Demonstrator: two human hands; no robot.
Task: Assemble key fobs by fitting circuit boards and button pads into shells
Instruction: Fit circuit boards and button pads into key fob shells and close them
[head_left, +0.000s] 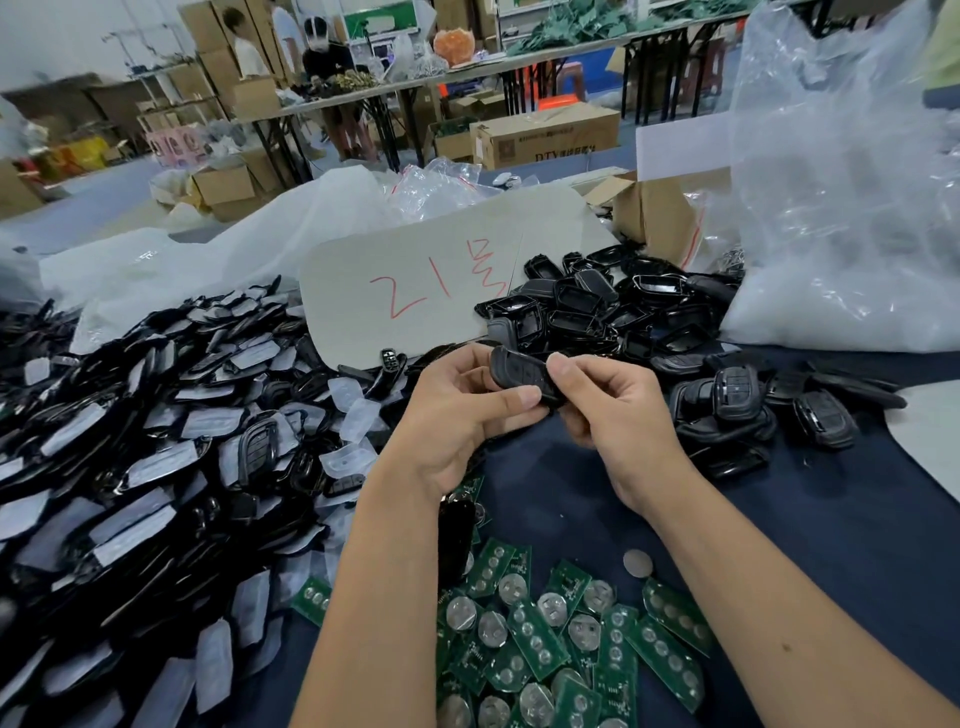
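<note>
Both hands hold one black key fob (519, 371) above the dark blue table. My left hand (462, 415) grips its lower side, thumb pressed along the edge. My right hand (613, 410) pinches its right end between thumb and fingers. Green circuit boards (545, 639) with coin cells lie in a heap near the front edge. A large pile of black shells with clear button pads (171, 452) fills the left. Empty black shell halves (597, 306) are heaped behind the hands. Several closed fobs (753, 410) lie at the right.
A grey card with red writing (415, 280) leans behind the piles. Clear plastic bags (841, 208) rise at the right, a cardboard box (660, 213) beside them. A loose coin cell (637, 563) lies on the blue table (831, 545). People stand at far tables.
</note>
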